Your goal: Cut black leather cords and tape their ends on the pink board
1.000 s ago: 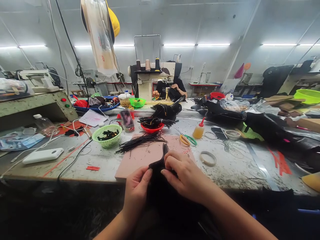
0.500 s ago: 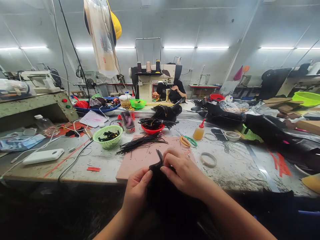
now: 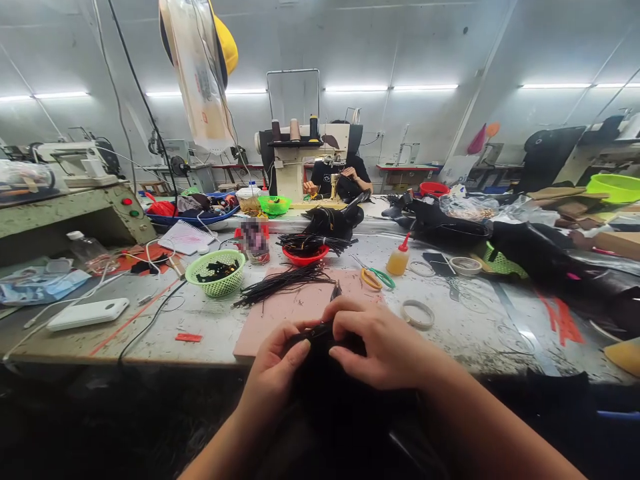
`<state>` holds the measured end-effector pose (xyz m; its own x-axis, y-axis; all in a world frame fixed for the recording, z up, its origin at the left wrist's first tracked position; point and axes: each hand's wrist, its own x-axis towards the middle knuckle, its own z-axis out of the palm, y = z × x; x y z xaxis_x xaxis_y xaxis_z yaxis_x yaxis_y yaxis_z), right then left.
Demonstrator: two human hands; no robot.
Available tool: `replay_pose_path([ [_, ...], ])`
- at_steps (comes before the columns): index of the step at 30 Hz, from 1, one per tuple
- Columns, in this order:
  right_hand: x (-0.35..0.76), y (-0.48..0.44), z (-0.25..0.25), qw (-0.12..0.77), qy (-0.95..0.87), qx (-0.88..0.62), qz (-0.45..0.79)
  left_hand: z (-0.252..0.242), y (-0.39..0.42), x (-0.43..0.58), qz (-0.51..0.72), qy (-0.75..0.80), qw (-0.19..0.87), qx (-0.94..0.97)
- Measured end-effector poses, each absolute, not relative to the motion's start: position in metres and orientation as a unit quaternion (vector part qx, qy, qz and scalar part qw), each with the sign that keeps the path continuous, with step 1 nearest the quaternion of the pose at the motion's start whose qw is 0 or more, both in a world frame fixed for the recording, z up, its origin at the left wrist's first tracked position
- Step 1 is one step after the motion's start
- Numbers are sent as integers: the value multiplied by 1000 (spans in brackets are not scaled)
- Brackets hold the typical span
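A piece of black material (image 3: pixel 325 400) hangs below my two hands at the front edge of the table. My left hand (image 3: pixel 280 357) pinches its upper edge between thumb and fingers. Close beside it, my right hand (image 3: pixel 373 340) has its fingers curled on the same material. A dark pointed tip (image 3: pixel 336 291) sticks up above my right fingers; what it belongs to is hidden. Behind my hands lies a pink board (image 3: pixel 290 303), with a bundle of black strips (image 3: pixel 280 285) across its back left part.
A green basket (image 3: pixel 216 273) of black pieces stands left of the board. Scissors (image 3: pixel 376 277), a glue bottle (image 3: pixel 399 257) and a tape roll (image 3: pixel 417 313) lie to the right. Across the table, a person sits behind a sewing machine (image 3: pixel 295 167). Black material (image 3: pixel 550 260) is piled at right.
My right hand has moved slightly right, and its fingers are more bent over the material. The dark tip now points up farther right. The view has shifted slightly.
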<state>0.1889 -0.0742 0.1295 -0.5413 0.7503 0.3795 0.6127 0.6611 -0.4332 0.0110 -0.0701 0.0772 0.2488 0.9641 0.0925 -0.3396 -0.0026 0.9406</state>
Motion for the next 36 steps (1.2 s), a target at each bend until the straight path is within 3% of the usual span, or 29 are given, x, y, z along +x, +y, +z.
replay_pose_path([
  [13, 190, -71, 125, 279, -865, -403, 106, 77, -69, 13, 514, 339, 642, 457],
  [16, 186, -72, 124, 264, -868, -412, 81, 87, -58, 6, 457, 343, 622, 536],
  [19, 180, -75, 124, 252, -874, -411, 57, 109, -45, 0, 334, 363, 531, 689],
  [23, 182, -77, 122, 313, -858, -403, 59, 133, -34, -4, 190, 353, 457, 795],
  [29, 196, -73, 112, 417, -796, -415, 139, 128, -33, -6, 190, 375, 466, 779],
  [36, 196, -68, 107, 431, -781, -416, 175, 119, -33, -9, 201, 376, 523, 738],
])
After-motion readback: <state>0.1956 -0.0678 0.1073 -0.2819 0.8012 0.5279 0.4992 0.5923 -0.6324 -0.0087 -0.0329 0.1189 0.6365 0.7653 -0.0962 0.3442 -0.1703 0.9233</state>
